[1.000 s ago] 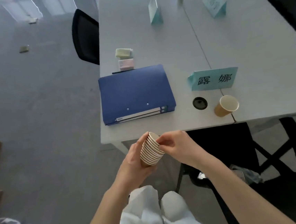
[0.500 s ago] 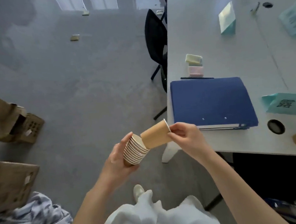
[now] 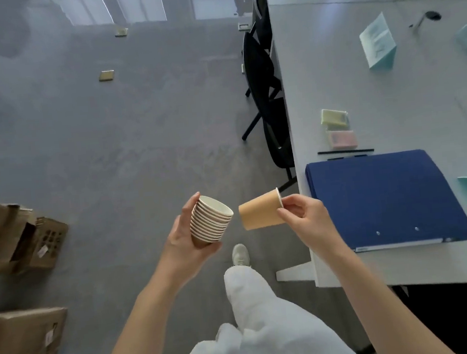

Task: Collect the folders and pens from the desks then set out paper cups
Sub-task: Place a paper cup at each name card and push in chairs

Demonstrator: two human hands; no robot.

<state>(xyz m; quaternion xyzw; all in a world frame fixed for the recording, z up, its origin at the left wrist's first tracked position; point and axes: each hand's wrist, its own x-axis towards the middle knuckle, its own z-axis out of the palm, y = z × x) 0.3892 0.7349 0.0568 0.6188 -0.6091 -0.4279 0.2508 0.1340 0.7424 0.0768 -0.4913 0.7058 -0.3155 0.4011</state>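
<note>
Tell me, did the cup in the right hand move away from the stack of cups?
Yes. The single cup has come clear of the stack in the left hand, pulled toward the desk by the right hand.

The folder lies on the desk at its near edge, a pen just behind it, two sticky-note pads beyond that, a chair left of the desk.

No text can be read here. The folded pale teal paper name card on the white desk has only faint marks, too blurred to read. The white strip label on the spine of the dark blue folder is too small.
</note>
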